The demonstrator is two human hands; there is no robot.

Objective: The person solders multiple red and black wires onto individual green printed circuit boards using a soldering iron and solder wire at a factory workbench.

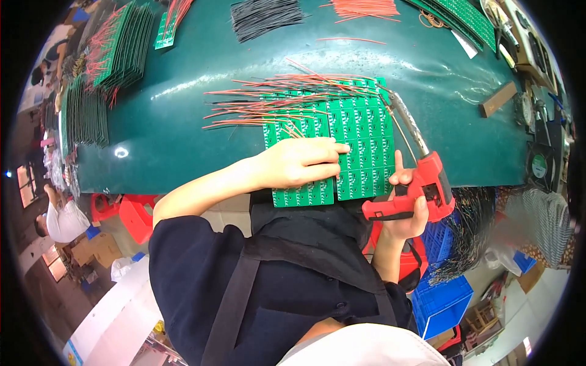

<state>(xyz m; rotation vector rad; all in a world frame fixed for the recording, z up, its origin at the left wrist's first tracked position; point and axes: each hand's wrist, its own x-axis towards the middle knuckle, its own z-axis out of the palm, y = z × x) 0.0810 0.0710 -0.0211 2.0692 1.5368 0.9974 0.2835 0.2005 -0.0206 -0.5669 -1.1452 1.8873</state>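
Observation:
Two green circuit board panels point(366, 140) lie side by side at the near edge of the table, printed with rows of small repeated units. Red and black wires point(244, 116) fan out leftward from their upper rows. Across the left panel rests my left hand point(302, 161), its fingers stretched toward the right panel; whatever lies beneath the palm is hidden. My right hand point(406, 216) grips a red soldering gun point(430, 189) by its handle, right of the panels. Its metal barrel points up and left, with the tip close to the upper right corner of the right panel.
Stacked wired panels point(125, 46) stand at the far left of the green table point(201, 155). Bundles of black wires point(265, 18) and red wires point(365, 7) lie at the back. A small brown block point(498, 99) sits at right. Blue crates point(442, 305) stand below the table's right side.

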